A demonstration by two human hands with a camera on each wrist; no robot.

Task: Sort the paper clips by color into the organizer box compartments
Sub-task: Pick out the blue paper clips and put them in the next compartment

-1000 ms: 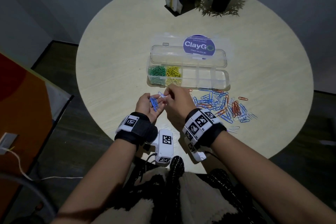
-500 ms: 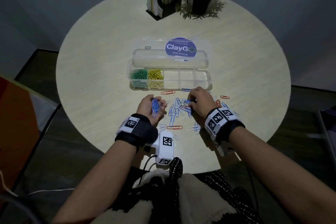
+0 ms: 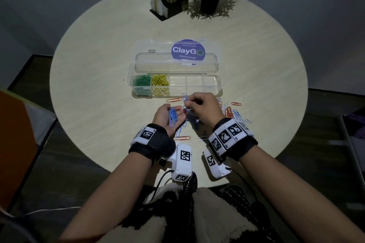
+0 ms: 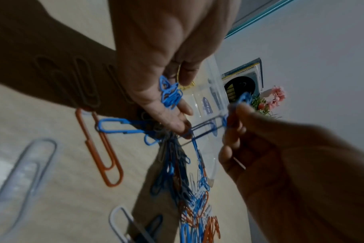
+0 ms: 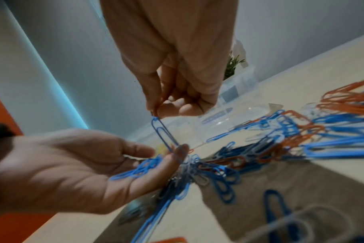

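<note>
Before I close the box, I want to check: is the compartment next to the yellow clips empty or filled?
Empty. In the organizer box, the compartment beside the yellow clips shows only clear plastic.

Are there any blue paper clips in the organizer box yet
No, the organizer box holds only green clips and yellow clips; its other compartments look bare.

Left hand (image 3: 169, 117) cups blue clips (image 3: 173, 116); right hand (image 3: 203, 105) pinches one.

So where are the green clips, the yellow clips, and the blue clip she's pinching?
green clips (image 3: 141, 83), head view, middle of the pile.
yellow clips (image 3: 160, 83), head view, middle of the pile.
blue clip (image 5: 164, 134), right wrist view, mid-length of its loops.
</note>
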